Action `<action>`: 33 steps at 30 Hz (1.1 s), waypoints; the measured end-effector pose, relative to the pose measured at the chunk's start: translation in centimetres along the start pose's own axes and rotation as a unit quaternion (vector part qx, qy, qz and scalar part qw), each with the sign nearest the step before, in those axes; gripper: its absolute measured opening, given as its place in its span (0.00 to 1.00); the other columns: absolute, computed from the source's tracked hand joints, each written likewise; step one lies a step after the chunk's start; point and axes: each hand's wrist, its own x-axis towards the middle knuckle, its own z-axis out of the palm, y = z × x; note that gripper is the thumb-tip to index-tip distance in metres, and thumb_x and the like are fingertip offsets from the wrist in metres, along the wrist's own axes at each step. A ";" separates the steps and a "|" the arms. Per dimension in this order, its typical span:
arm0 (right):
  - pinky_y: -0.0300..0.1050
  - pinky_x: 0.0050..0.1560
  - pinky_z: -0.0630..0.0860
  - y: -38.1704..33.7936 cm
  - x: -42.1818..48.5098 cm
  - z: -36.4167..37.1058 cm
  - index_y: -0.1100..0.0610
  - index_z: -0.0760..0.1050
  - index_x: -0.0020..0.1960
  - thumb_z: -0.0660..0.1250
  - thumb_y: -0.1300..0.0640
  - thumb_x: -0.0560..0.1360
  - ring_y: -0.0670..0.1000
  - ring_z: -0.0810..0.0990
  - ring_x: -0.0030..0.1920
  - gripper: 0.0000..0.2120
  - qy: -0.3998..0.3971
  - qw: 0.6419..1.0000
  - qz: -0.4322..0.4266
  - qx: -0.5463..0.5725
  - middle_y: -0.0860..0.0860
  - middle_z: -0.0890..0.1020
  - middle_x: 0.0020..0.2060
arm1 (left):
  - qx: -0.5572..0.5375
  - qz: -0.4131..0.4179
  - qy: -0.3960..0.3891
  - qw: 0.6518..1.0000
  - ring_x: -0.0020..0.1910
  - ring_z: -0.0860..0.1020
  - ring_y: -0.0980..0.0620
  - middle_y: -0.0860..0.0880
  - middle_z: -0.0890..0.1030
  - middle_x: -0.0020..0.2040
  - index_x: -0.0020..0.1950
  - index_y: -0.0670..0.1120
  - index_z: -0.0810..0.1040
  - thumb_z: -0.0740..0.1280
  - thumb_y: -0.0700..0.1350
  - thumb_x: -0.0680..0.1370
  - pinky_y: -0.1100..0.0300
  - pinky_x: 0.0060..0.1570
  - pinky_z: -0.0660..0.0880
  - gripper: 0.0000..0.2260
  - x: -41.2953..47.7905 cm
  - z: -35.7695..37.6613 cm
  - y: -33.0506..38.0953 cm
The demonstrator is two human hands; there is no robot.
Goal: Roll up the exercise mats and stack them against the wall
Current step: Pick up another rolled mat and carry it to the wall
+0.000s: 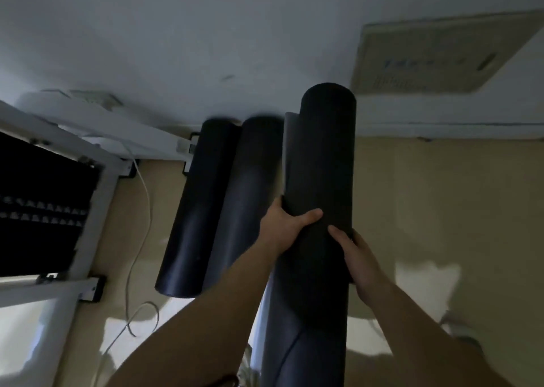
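Note:
I hold a rolled black exercise mat (322,163) between both hands, its far end pointing at the white wall (206,33). My left hand (284,225) grips its left side with the thumb across the top. My right hand (357,257) grips the right side. A loose outer flap shows along the roll's upper left edge. Two more rolled black mats (195,210) (247,189) lie side by side on the floor to the left, their far ends at the wall. Another dark roll (276,342) lies under the one I hold.
A white metal frame (97,216) with a black panel stands at the left, and a white cable (141,239) trails over the beige floor (441,204). A beige vent panel (441,54) is set in the wall at upper right.

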 end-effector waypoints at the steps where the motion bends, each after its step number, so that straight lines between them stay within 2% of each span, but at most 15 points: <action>1: 0.52 0.56 0.81 1.3 2.6 -0.3 0.47 0.73 0.70 0.73 0.39 0.74 0.53 0.84 0.56 0.27 0.003 1.000 0.012 0.005 0.50 0.84 0.60 | 0.010 -0.011 -0.005 1.000 0.60 0.80 0.51 0.52 0.80 0.64 0.72 0.50 0.71 0.79 0.69 0.55 0.49 0.63 0.78 0.50 2.2 1.1 -1.5; 5: 0.50 0.52 0.80 6.2 12.4 -1.2 0.47 0.73 0.71 0.71 0.44 0.77 0.52 0.84 0.56 0.24 0.010 0.999 0.034 0.011 0.50 0.83 0.60 | 0.028 -0.038 -0.006 0.999 0.59 0.79 0.50 0.53 0.79 0.59 0.69 0.51 0.72 0.80 0.62 0.63 0.48 0.62 0.78 0.39 10.3 5.2 -7.4; 7: 0.52 0.56 0.80 8.0 16.9 -1.4 0.47 0.72 0.72 0.72 0.43 0.77 0.53 0.83 0.57 0.26 0.004 1.000 0.029 0.010 0.50 0.83 0.61 | 0.034 -0.049 0.007 0.998 0.57 0.81 0.51 0.54 0.80 0.56 0.66 0.52 0.73 0.81 0.61 0.64 0.49 0.60 0.79 0.34 14.2 6.7 -10.0; 10: 0.58 0.67 0.77 9.3 22.1 -0.4 0.45 0.68 0.76 0.75 0.34 0.67 0.54 0.81 0.62 0.41 0.006 1.000 0.016 -0.010 0.49 0.80 0.66 | 0.036 -0.062 0.047 0.996 0.58 0.81 0.49 0.54 0.80 0.58 0.69 0.51 0.74 0.79 0.62 0.62 0.48 0.62 0.78 0.39 18.2 7.5 -12.2; 12: 0.58 0.68 0.76 10.1 24.5 0.8 0.45 0.65 0.78 0.74 0.32 0.62 0.54 0.80 0.63 0.48 0.009 1.000 0.001 -0.024 0.48 0.79 0.67 | 0.042 -0.074 0.054 0.995 0.61 0.79 0.48 0.53 0.79 0.60 0.72 0.51 0.72 0.79 0.63 0.64 0.48 0.64 0.76 0.40 20.2 7.7 -13.4; 17: 0.57 0.67 0.76 9.6 27.3 4.1 0.46 0.69 0.74 0.73 0.34 0.62 0.52 0.81 0.62 0.43 -0.005 0.999 -0.035 -0.032 0.48 0.82 0.63 | 0.066 -0.075 0.113 0.989 0.69 0.72 0.46 0.50 0.74 0.69 0.78 0.54 0.63 0.71 0.72 0.58 0.46 0.69 0.72 0.51 22.0 6.4 -14.1; 19: 0.57 0.67 0.77 9.2 27.5 5.3 0.49 0.67 0.75 0.72 0.31 0.60 0.53 0.81 0.63 0.47 -0.001 0.998 -0.044 -0.042 0.50 0.81 0.64 | 0.091 -0.052 0.103 0.989 0.70 0.72 0.46 0.49 0.73 0.72 0.79 0.51 0.62 0.68 0.73 0.61 0.44 0.69 0.72 0.51 22.2 5.7 -14.0; 21: 0.57 0.67 0.77 9.2 27.4 6.4 0.50 0.65 0.74 0.72 0.30 0.59 0.54 0.81 0.63 0.49 0.001 0.998 -0.042 -0.048 0.51 0.80 0.64 | 0.118 -0.028 0.095 0.988 0.72 0.71 0.45 0.48 0.71 0.74 0.80 0.49 0.59 0.69 0.71 0.68 0.44 0.70 0.71 0.48 22.2 4.9 -14.1; 23: 0.56 0.67 0.77 9.2 27.1 7.2 0.52 0.66 0.73 0.75 0.34 0.61 0.53 0.81 0.62 0.46 -0.007 0.999 -0.032 -0.030 0.52 0.81 0.64 | 0.142 -0.010 0.107 0.984 0.71 0.72 0.46 0.47 0.72 0.74 0.81 0.49 0.59 0.70 0.67 0.72 0.45 0.70 0.71 0.44 22.3 3.8 -14.2; 26: 0.49 0.66 0.77 9.0 27.1 7.8 0.57 0.65 0.75 0.75 0.42 0.73 0.52 0.81 0.62 0.38 -0.027 0.998 -0.026 -0.049 0.55 0.80 0.66 | 0.181 0.005 0.108 0.977 0.69 0.74 0.44 0.47 0.75 0.71 0.79 0.49 0.61 0.71 0.67 0.72 0.45 0.67 0.73 0.43 22.7 2.7 -14.0; 29: 0.45 0.59 0.73 8.8 27.1 7.9 0.59 0.63 0.76 0.69 0.47 0.80 0.55 0.79 0.61 0.30 -0.003 0.991 -0.018 -0.136 0.58 0.78 0.66 | 0.330 -0.007 0.137 0.934 0.66 0.75 0.42 0.47 0.73 0.69 0.78 0.49 0.63 0.69 0.68 0.74 0.47 0.56 0.76 0.39 21.8 2.7 -13.1; 31: 0.48 0.60 0.74 8.6 26.8 8.0 0.58 0.62 0.77 0.68 0.43 0.80 0.60 0.79 0.64 0.33 0.042 0.975 -0.034 -0.218 0.60 0.78 0.66 | 0.419 0.024 0.159 0.894 0.65 0.71 0.43 0.48 0.68 0.69 0.77 0.51 0.64 0.65 0.66 0.77 0.48 0.48 0.74 0.33 20.2 2.9 -12.6; 33: 0.55 0.63 0.76 7.8 26.0 8.1 0.55 0.60 0.80 0.68 0.39 0.79 0.64 0.78 0.64 0.37 0.075 0.945 -0.061 -0.312 0.62 0.77 0.67 | 0.448 0.078 0.146 0.878 0.66 0.69 0.45 0.49 0.66 0.71 0.77 0.52 0.65 0.63 0.60 0.81 0.50 0.47 0.74 0.26 18.5 2.6 -13.0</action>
